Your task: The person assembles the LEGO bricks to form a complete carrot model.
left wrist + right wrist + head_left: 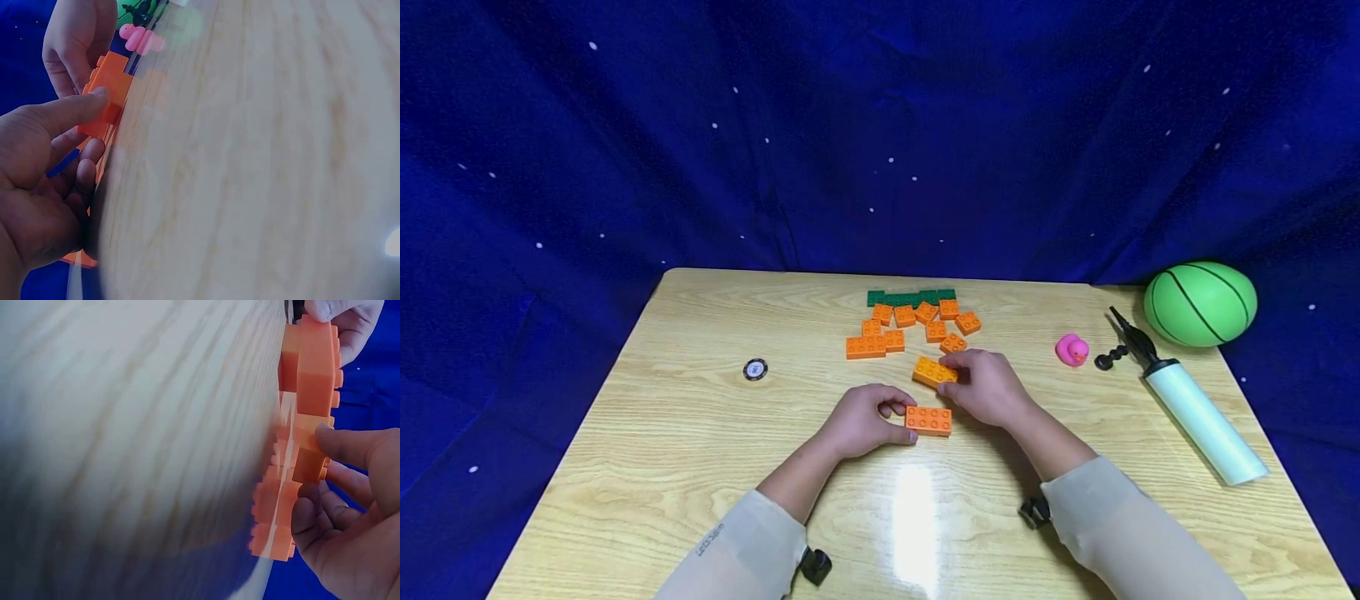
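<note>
With thumb and fingers, my left hand (867, 421) pinches the left end of a long orange toy brick (929, 421), studs up. My right hand (987, 387) grips a second, slightly yellower orange brick (932, 372) by its right end, farther from me and tilted at an angle. In the right wrist view this yellower brick (310, 447) shows between thumb and fingers. The left wrist view has the thumb of my left hand (37, 156) on the side of the long orange brick (112, 87). Beyond both hands lie several loose orange bricks (867, 347), mostly short ones.
A row of green bricks (902, 299) lies at the table's far side. On the left is a poker chip (756, 369). To the right are a pink rubber duck (1072, 350), a small black knobbed piece (1109, 358), a hand pump (1206, 425) and a green ball (1200, 305).
</note>
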Tool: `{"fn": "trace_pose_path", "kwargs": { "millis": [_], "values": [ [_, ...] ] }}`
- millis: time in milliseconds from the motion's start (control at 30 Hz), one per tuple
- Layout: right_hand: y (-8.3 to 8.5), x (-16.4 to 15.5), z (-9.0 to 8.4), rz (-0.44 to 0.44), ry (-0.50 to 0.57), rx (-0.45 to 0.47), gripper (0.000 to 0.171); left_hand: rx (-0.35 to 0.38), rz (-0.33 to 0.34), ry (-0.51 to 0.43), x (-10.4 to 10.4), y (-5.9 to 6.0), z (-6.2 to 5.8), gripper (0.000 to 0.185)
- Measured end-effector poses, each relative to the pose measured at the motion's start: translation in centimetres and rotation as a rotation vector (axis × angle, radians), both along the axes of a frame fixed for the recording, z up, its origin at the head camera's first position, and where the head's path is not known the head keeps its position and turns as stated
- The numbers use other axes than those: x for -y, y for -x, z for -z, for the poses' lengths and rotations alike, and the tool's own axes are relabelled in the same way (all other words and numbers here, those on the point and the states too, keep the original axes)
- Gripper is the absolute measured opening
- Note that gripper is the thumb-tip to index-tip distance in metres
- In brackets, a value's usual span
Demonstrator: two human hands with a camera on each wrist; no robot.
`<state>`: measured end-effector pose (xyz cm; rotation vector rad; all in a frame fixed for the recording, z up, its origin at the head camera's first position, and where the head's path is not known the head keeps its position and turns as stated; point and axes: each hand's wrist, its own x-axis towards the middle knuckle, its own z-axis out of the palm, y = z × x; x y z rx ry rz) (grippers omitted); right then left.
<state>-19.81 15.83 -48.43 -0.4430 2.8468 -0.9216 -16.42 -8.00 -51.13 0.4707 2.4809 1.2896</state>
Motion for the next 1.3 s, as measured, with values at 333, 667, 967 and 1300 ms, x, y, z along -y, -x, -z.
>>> {"fn": "trace_pose_path", "kwargs": {
  "millis": [333, 667, 967, 1300],
  "values": [
    [-1.3, -0.7, -0.6, -0.031, 0.019, -0.024, 0.039, 0.008, -0.006, 0.004, 0.0, 0.0, -0.2, 0.039],
    [-2.8, -1.3, -1.1, -0.054, 0.04, -0.028, 0.038, 0.001, 0.0, 0.014, 0.0, 0.0, -0.2, 0.04],
    [-4.3, -1.5, -1.0, -0.072, 0.064, -0.041, 0.039, -0.002, -0.006, 0.004, 0.0, 0.0, -0.1, 0.039],
    [-5.6, -1.7, -0.7, -0.095, 0.049, -0.074, 0.04, -0.007, -0.007, 0.008, 0.0, -0.1, -0.1, 0.039]
  ]
}}
